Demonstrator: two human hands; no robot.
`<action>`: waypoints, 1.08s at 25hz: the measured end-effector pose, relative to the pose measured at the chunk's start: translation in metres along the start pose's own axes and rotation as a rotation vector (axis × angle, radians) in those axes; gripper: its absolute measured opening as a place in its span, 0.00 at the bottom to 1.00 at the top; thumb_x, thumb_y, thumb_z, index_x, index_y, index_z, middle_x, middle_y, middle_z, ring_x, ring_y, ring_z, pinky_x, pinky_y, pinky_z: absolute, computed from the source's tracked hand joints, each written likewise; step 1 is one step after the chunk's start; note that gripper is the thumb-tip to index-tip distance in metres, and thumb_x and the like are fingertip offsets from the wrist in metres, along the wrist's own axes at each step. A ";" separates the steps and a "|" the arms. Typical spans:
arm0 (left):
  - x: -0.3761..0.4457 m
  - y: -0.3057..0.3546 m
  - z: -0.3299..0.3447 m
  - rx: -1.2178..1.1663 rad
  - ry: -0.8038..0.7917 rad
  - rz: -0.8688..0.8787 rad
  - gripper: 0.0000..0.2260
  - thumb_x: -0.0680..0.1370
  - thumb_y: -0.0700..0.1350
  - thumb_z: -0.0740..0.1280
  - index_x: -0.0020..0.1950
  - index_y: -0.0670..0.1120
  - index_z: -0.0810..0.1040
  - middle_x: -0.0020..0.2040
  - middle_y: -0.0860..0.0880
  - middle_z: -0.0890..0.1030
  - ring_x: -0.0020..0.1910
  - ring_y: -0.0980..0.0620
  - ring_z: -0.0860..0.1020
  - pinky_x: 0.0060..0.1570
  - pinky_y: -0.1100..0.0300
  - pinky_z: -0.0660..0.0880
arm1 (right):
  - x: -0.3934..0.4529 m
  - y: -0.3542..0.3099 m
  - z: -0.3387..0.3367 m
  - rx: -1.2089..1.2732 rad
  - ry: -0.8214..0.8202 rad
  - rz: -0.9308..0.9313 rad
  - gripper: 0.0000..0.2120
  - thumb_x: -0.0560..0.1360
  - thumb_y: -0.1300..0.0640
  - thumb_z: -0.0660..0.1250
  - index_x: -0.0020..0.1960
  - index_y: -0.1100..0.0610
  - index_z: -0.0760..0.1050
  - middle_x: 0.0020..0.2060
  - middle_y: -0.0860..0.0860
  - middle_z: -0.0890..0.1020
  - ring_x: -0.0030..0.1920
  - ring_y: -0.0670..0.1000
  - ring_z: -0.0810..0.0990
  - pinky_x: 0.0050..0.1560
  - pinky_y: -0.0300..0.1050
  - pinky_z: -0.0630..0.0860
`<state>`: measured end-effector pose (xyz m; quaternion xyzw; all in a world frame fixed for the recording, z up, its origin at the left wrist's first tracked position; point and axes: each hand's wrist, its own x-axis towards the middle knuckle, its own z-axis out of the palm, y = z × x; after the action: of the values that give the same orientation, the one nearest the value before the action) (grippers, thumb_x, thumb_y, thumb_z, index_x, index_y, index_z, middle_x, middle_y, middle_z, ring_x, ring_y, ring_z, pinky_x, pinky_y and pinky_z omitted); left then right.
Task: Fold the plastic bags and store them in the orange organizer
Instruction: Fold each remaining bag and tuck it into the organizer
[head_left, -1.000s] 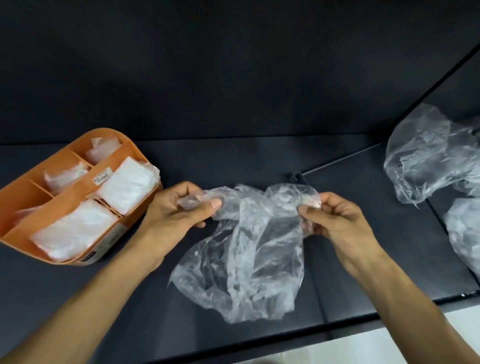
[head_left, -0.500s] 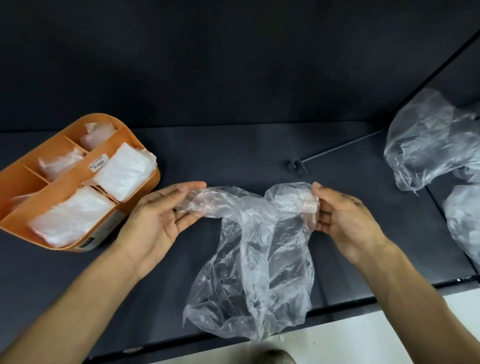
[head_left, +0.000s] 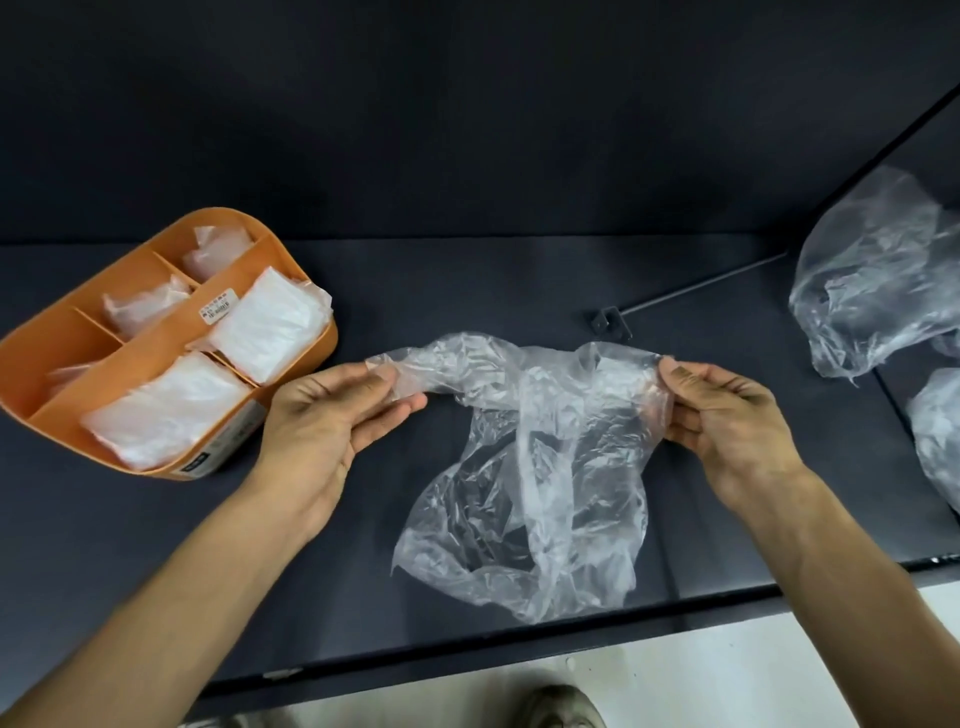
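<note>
Above the dark tabletop (head_left: 467, 291), both hands are pinching a crumpled clear plastic bag (head_left: 535, 467) — left hand (head_left: 332, 415), right hand (head_left: 727, 415) — top edge stretching left-right, body hanging toward the person.

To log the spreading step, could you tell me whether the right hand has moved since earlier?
Yes: the right hand has shifted rightward, away from the table's metal bracket.
</note>
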<state>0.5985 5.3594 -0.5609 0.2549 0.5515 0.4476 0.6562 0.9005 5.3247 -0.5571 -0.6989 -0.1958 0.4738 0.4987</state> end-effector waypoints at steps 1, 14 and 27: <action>0.001 0.001 0.000 0.033 0.026 0.005 0.04 0.79 0.36 0.68 0.45 0.39 0.81 0.45 0.42 0.86 0.45 0.44 0.86 0.42 0.62 0.82 | 0.000 0.000 -0.001 -0.016 0.001 -0.004 0.04 0.74 0.57 0.73 0.40 0.55 0.83 0.42 0.59 0.81 0.41 0.57 0.80 0.38 0.44 0.82; 0.010 0.001 -0.005 0.493 0.201 0.237 0.05 0.81 0.45 0.67 0.56 0.52 0.78 0.53 0.53 0.82 0.46 0.52 0.83 0.42 0.57 0.80 | 0.018 -0.017 -0.001 -0.268 0.043 -0.035 0.14 0.80 0.45 0.67 0.48 0.56 0.79 0.39 0.52 0.87 0.33 0.51 0.85 0.31 0.44 0.81; -0.084 -0.037 -0.007 0.846 -0.368 -0.009 0.08 0.78 0.44 0.71 0.46 0.58 0.82 0.40 0.54 0.85 0.36 0.56 0.81 0.43 0.61 0.77 | -0.089 0.035 -0.031 -0.089 -0.092 0.334 0.14 0.75 0.49 0.68 0.48 0.61 0.80 0.40 0.60 0.85 0.34 0.59 0.85 0.33 0.48 0.83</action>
<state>0.6043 5.2682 -0.5521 0.5734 0.5610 0.1274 0.5833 0.8780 5.2275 -0.5447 -0.7208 -0.1204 0.5723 0.3721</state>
